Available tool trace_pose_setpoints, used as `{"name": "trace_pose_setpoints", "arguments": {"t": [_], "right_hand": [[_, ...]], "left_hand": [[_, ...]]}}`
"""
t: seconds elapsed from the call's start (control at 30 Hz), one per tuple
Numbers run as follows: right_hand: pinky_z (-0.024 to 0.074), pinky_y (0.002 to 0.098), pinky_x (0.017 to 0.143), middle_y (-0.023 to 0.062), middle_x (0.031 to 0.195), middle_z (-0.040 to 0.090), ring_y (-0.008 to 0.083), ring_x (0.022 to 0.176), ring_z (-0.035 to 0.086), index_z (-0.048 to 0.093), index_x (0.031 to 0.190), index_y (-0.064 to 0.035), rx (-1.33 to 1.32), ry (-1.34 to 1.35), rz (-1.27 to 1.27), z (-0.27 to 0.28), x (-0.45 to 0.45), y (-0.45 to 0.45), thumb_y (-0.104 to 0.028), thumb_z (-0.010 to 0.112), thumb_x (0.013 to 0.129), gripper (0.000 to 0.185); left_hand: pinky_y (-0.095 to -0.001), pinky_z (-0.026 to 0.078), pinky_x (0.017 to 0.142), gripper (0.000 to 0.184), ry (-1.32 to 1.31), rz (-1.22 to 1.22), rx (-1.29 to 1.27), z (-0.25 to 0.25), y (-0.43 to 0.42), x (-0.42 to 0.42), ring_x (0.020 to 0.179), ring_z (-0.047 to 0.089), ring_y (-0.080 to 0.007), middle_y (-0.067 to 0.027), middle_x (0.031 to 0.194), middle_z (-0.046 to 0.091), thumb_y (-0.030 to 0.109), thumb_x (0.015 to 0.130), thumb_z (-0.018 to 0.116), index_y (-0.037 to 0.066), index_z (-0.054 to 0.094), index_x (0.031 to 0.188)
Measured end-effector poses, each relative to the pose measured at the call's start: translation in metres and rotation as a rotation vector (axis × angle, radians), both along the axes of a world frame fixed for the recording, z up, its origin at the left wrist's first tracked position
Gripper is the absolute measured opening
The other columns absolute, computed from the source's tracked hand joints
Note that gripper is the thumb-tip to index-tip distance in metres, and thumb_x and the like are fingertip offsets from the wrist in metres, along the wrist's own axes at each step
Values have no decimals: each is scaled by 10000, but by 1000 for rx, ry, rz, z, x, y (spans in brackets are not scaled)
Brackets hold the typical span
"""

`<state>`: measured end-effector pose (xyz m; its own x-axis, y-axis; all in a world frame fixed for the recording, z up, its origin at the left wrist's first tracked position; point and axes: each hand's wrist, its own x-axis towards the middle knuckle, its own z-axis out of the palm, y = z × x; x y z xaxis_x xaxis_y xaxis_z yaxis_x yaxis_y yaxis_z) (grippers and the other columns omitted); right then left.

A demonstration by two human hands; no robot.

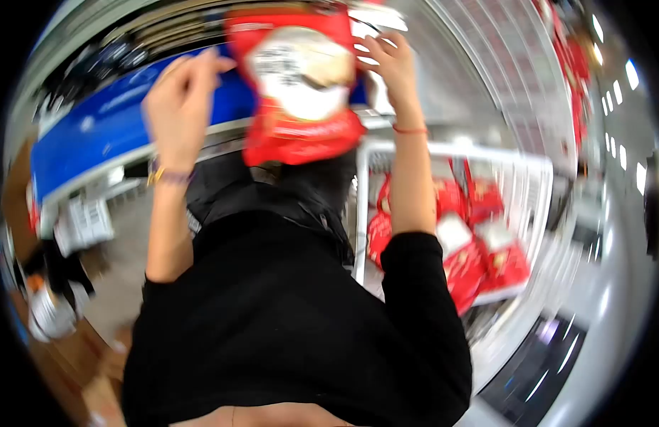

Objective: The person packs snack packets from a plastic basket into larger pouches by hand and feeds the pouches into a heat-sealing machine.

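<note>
A red bag [304, 132] with a white oval panel and dark print stands out in front of me, across the edge of the blue surface. My left hand [178, 103] is by the bag's left side, its fingers bent and blurred by motion. Whether those fingers touch the bag I cannot tell. On the other side, my right hand [391, 67] has its fingers spread apart close to the bag's right edge. Nothing shows in the right palm. The bag's top edge is blurred near the frame's top.
To my right stands a white wire basket [539, 167] holding several red bags [504, 260]. The long blue surface [94, 139] runs across my left front. Cardboard [66, 359] lies low on the left. A dark panel [536, 370] is at lower right.
</note>
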<state>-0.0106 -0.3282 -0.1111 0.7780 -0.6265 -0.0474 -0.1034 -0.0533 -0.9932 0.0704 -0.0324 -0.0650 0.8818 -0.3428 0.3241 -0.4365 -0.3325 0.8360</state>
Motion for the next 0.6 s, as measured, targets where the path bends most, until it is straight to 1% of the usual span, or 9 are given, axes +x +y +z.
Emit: {"name": "trace_pose_setpoints", "arguments": {"t": [0.07,0.1,0.2,0.3,0.4,0.43,0.5,0.53,0.6], "right_hand": [[572,320,694,184,986,684,253,812,692,525,1031,28,-3,-101,52,7,-33,3,-220,564,973,258],[553,283,614,146,875,702,193,729,685,580,965,36,1,-115,-30,14,-55,8,-242,559,974,279],[522,242,546,107,803,708,153,607,663,621,943,21,-127,30,-379,1,-156,-12,-310,523,987,348],[530,240,510,135,880,681,156,611,651,535,1052,3,-148,83,-805,-27,-280,-53,-154,588,949,195],[557,284,516,94,904,661,173,646,648,575,1060,-8,-162,99,-1055,-82,-403,-109,-196,649,916,248],[581,320,593,101,942,658,201,730,667,588,1091,1,-62,82,-995,-91,-432,-121,-212,662,910,288],[579,363,785,132,1036,647,266,924,660,606,1095,25,227,-42,-878,-122,-472,-153,-212,653,921,297],[567,386,844,153,1075,640,288,956,653,591,1133,35,355,-119,-938,-132,-472,-162,-196,634,933,309],[477,423,1011,145,1221,585,294,1117,563,537,1246,27,569,-337,-979,-162,-488,-194,-224,608,951,393]], "left_hand": [[-234,358,588,275,-31,-149,-119,19,1,-27,637,450,-72,-13,709,558,150,972,548,-35,694,832],[-236,357,577,234,-30,-259,-176,25,-4,-41,628,456,-75,-17,718,571,93,955,548,-42,686,822],[-238,378,532,122,-68,-587,-126,38,-30,-77,580,508,-98,-62,704,596,5,883,604,-31,698,813],[-241,362,485,95,-16,-738,-117,26,-58,-99,535,492,-99,-47,672,565,-11,857,629,1,710,808],[-263,383,486,80,95,-814,-38,20,-79,-114,535,520,-124,-58,680,585,19,853,638,21,706,810],[-280,405,491,75,114,-845,-44,15,-84,-117,538,542,-160,-69,689,583,51,853,642,31,703,815],[-264,398,496,128,47,-870,-36,7,-94,-122,532,525,-136,-56,693,567,19,862,599,35,713,807],[-274,415,496,119,26,-876,-11,-2,-99,-121,533,537,-155,-59,699,574,35,861,610,44,713,803],[-299,447,501,105,5,-899,86,-8,-107,-122,543,563,-188,-54,712,592,88,863,639,62,711,792]]}}
